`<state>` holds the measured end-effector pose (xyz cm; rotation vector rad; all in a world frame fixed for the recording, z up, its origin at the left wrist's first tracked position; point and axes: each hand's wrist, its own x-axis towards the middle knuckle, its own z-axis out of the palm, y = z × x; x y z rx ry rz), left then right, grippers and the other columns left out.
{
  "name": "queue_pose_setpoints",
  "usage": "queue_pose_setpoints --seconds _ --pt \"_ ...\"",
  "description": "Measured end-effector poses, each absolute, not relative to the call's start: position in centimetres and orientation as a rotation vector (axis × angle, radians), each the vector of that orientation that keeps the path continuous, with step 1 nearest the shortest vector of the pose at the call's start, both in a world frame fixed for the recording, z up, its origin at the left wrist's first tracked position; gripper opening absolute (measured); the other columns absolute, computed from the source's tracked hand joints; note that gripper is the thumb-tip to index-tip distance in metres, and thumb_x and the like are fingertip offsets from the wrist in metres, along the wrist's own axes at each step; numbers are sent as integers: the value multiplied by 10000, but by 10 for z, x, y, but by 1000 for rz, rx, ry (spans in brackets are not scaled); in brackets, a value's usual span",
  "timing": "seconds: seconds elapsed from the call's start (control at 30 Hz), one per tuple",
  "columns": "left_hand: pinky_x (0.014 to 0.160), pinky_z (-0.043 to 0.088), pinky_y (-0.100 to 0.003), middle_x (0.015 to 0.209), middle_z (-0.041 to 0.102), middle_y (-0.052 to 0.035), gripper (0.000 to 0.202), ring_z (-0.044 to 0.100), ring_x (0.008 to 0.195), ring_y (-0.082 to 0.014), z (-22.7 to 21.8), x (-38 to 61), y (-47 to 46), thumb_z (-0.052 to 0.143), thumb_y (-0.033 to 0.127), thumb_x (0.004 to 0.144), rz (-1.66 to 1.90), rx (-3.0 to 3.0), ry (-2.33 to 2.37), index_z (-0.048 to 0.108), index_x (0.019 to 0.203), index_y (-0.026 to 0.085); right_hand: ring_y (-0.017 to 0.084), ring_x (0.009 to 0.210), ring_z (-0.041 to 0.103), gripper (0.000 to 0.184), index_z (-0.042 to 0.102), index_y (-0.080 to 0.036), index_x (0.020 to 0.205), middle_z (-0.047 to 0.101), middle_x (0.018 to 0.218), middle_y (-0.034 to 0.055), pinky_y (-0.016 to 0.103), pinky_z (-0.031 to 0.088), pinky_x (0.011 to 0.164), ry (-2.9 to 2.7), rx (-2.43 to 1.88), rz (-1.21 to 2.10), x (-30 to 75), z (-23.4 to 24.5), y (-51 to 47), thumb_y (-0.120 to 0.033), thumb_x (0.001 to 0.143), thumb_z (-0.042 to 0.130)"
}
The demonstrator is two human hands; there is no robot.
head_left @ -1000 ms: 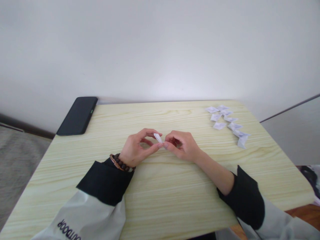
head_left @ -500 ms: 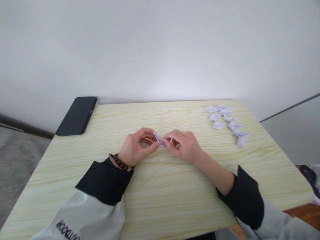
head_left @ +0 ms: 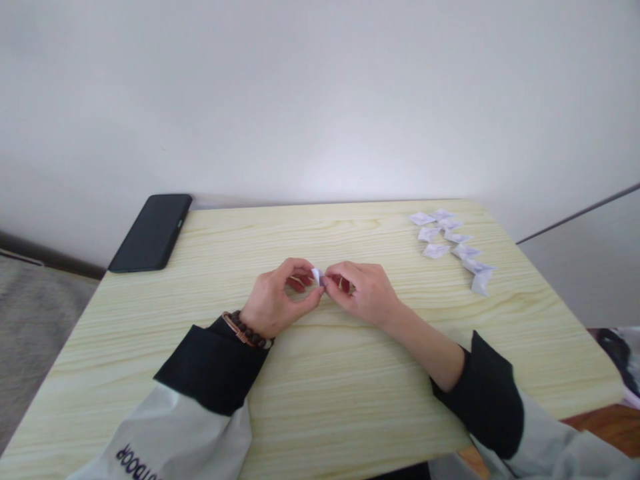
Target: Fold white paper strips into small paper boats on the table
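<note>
Between my two hands, over the middle of the table, is a small folded piece of white paper (head_left: 317, 276). My left hand (head_left: 279, 295) pinches its left side with thumb and fingers. On the other side, the thumb and index finger of my right hand (head_left: 363, 289) grip the paper, and the fingertips of both hands nearly meet. Much of the paper is hidden behind the fingers. Several small folded paper boats (head_left: 436, 251) lie in a loose cluster at the table's far right, beyond my right hand.
The light wood-grain table (head_left: 320, 393) backs onto a white wall (head_left: 320, 100). A black phone or tablet (head_left: 151, 233) lies at the table's back left corner. Dark and pale cloth (head_left: 623, 357) shows past the right edge.
The folded paper has turned between my fingers and now shows a wider white face. My left hand has shifted slightly right, my right hand slightly left.
</note>
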<state>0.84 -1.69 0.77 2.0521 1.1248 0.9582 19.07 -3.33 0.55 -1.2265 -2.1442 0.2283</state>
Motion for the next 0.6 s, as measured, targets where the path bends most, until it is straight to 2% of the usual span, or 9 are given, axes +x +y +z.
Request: queue_pose_setpoints --seconds 0.3,0.47,0.6 --pt "595 546 -239 768 668 -11 260 647 609 -120 9 12 -19 658 295 716 1004 2121 1207 507 891 175 90 507 493 208 568 -173 659 602 582 -3 218 333 529 -2105 -1262 54 189 5 -31 -225 848 499" --pt "600 532 -235 839 665 -19 386 620 591 -104 5 7 -17 676 308 721 964 2166 1138 509 1043 177 71 484 469 145 563 -183 676 591 577 -27 189 331 504 -1993 -1284 320 191 3 -30 -211 810 515" --pt "613 510 -218 859 664 -24 245 589 596 -92 1 4 -13 590 257 807 982 2321 1094 577 1040 182 65 475 467 122 568 -182 682 587 573 -37 180 343 494 -1947 -1273 514 191 2 -30 -221 793 534"
